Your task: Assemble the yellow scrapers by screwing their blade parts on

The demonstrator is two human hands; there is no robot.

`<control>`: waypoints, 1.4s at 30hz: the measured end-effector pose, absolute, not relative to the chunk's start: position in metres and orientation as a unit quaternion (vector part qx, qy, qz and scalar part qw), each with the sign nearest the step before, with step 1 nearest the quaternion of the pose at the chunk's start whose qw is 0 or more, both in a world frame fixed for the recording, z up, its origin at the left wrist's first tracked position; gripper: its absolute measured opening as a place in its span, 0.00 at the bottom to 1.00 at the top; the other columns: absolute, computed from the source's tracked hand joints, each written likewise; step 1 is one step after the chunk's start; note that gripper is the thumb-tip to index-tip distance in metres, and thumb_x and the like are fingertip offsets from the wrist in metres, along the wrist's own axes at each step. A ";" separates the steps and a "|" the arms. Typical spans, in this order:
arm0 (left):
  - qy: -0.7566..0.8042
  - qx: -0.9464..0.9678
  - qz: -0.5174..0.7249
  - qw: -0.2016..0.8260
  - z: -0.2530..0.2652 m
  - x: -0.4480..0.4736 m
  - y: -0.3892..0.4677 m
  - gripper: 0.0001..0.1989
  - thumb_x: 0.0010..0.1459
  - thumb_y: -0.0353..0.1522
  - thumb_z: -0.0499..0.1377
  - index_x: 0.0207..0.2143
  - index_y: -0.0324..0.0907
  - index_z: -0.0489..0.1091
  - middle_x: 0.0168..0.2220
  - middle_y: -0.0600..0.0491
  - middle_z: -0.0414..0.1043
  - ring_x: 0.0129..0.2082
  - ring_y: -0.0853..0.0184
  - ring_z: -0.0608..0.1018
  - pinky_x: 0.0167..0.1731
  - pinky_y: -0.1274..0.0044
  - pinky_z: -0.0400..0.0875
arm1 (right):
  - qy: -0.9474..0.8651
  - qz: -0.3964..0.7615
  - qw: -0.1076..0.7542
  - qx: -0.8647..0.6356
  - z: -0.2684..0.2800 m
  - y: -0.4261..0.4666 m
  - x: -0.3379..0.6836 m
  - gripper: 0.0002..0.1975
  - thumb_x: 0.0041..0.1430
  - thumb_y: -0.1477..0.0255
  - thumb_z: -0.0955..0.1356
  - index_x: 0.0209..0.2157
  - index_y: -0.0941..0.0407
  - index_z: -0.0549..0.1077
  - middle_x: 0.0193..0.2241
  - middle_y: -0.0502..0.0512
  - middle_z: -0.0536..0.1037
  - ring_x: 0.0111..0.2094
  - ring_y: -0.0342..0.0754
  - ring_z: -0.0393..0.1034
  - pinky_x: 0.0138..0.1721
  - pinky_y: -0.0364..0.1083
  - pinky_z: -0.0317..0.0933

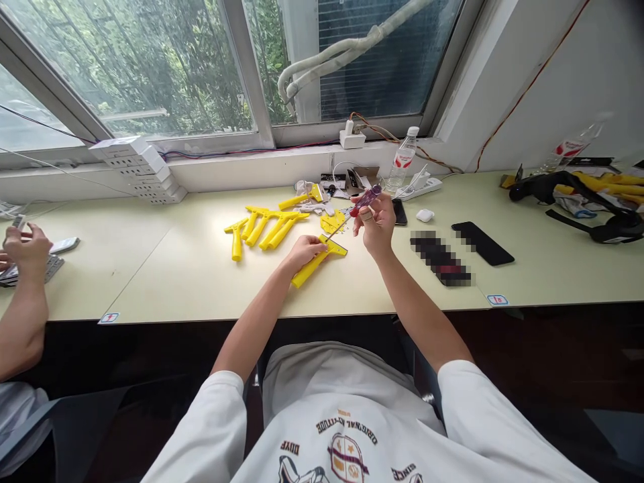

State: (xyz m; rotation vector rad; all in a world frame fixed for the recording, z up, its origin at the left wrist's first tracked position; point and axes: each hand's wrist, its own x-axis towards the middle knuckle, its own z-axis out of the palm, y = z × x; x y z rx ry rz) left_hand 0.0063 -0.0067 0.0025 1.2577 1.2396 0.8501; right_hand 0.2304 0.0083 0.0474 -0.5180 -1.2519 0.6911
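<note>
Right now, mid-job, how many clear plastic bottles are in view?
2: one bottle beyond the right hand holding the screwdriver; a second bottle at the far right, partly hidden. Others may be out of sight.

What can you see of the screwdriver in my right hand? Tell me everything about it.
The screwdriver has a glossy handle that looks like see-through plastic, purplish with red near the shaft. Its thin, straight shaft looks like metal. It slants, handle uppermost in the right hand, the shaft running down and leftward to the head of a yellow tool. The tip is too small to make out.
</note>
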 end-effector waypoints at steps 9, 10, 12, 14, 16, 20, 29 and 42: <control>0.528 0.548 0.334 0.556 0.001 0.005 -0.006 0.14 0.56 0.38 0.75 0.40 0.41 0.79 0.37 0.46 0.86 0.35 0.59 0.87 0.38 0.71 0.79 | -0.548 0.366 0.712 -0.244 0.050 0.006 0.234 0.30 0.56 0.43 0.83 0.50 0.47 0.80 0.41 0.48 0.85 0.20 0.37 0.66 0.15 0.40 0.60; 0.527 0.549 0.334 0.556 0.001 0.004 -0.006 0.14 0.56 0.38 0.75 0.39 0.41 0.79 0.37 0.47 0.86 0.35 0.59 0.87 0.38 0.71 0.79 | -0.543 0.360 0.718 -0.245 0.049 0.007 0.234 0.30 0.54 0.44 0.84 0.47 0.48 0.78 0.40 0.47 0.85 0.21 0.37 0.67 0.14 0.39 0.58; 0.528 0.552 0.334 0.553 0.001 0.004 -0.007 0.14 0.56 0.38 0.76 0.39 0.41 0.79 0.36 0.47 0.86 0.35 0.59 0.87 0.38 0.72 0.78 | -0.535 0.352 0.728 -0.246 0.047 0.009 0.233 0.31 0.53 0.45 0.85 0.44 0.48 0.75 0.38 0.46 0.83 0.22 0.38 0.67 0.14 0.38 0.55; 0.527 0.553 0.332 0.553 0.002 0.003 -0.008 0.13 0.57 0.38 0.75 0.39 0.41 0.79 0.36 0.47 0.86 0.35 0.59 0.87 0.37 0.72 0.78 | -0.536 0.349 0.728 -0.247 0.046 0.010 0.233 0.31 0.54 0.45 0.85 0.45 0.47 0.73 0.39 0.46 0.83 0.22 0.38 0.68 0.14 0.38 0.55; 0.525 0.552 0.332 0.556 0.004 0.004 -0.009 0.13 0.57 0.38 0.75 0.40 0.40 0.79 0.36 0.47 0.86 0.35 0.59 0.87 0.36 0.73 0.78 | -0.542 0.353 0.723 -0.245 0.045 0.011 0.233 0.31 0.55 0.43 0.84 0.49 0.45 0.74 0.43 0.48 0.84 0.23 0.38 0.69 0.14 0.38 0.58; 0.524 0.540 0.340 0.564 0.009 0.006 -0.012 0.13 0.57 0.37 0.75 0.39 0.40 0.79 0.37 0.46 0.86 0.37 0.59 0.88 0.38 0.72 0.80 | -0.554 0.375 0.703 -0.241 0.047 0.010 0.236 0.36 0.55 0.40 0.82 0.58 0.45 0.80 0.49 0.53 0.87 0.26 0.41 0.74 0.17 0.41 0.67; 0.531 0.550 0.336 0.549 0.012 0.007 -0.014 0.10 0.58 0.35 0.73 0.39 0.40 0.79 0.36 0.47 0.86 0.36 0.59 0.88 0.37 0.73 0.78 | -0.576 0.349 0.699 -0.240 0.044 0.011 0.235 0.26 0.61 0.46 0.81 0.51 0.47 0.81 0.44 0.53 0.88 0.30 0.45 0.78 0.18 0.41 0.65; 0.508 0.537 0.352 0.573 0.005 0.008 -0.010 0.10 0.57 0.34 0.74 0.39 0.40 0.79 0.37 0.47 0.86 0.36 0.59 0.88 0.39 0.72 0.80 | -0.591 0.399 0.672 -0.200 0.047 0.006 0.236 0.31 0.62 0.43 0.80 0.59 0.45 0.81 0.46 0.53 0.88 0.23 0.40 0.71 0.19 0.43 0.69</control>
